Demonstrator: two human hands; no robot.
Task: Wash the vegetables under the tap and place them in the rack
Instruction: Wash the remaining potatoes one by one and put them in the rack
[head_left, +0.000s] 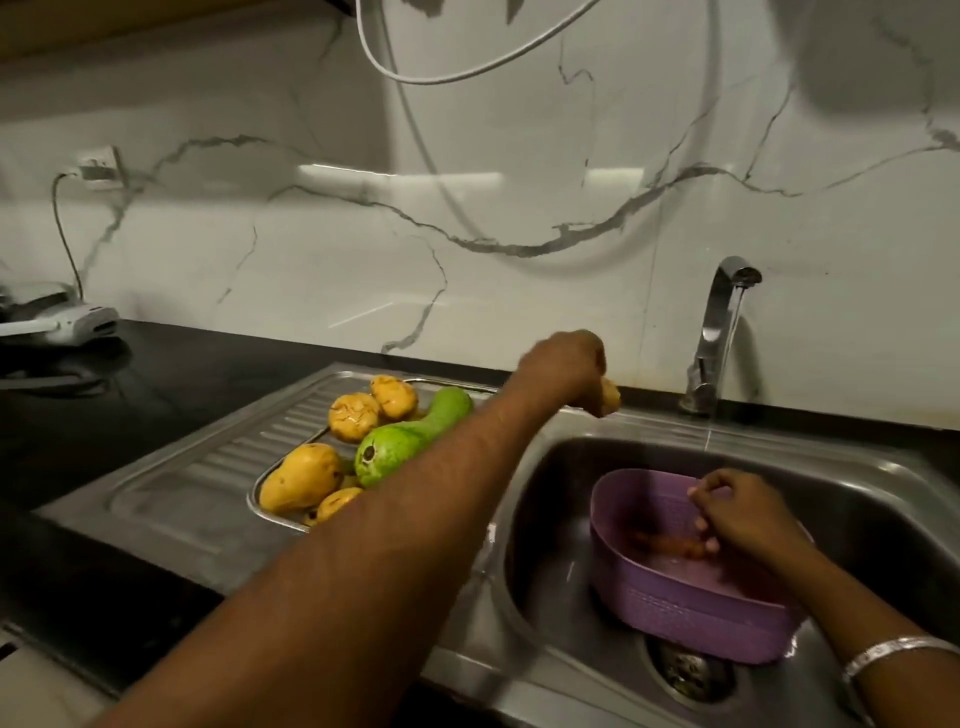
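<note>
Left grip (563, 371) closed around a yellow potato (610, 397), held above the sink's (545, 467) back rim, between the tap (719, 338) and the rack (270, 480). I judge the rack, left of the sink on the drainboard, lies leftward and nearer me from this grip; my left hand is the nearer. It already holds four potatoes and a green gourd (410, 439), long axis running toward the sink. Right grip (737, 512) pinches an orange vegetable, perhaps a carrot (675, 545), inside the purple basket (675, 613) under the running water. The gourd's neck crowds the rack's far end.
</note>
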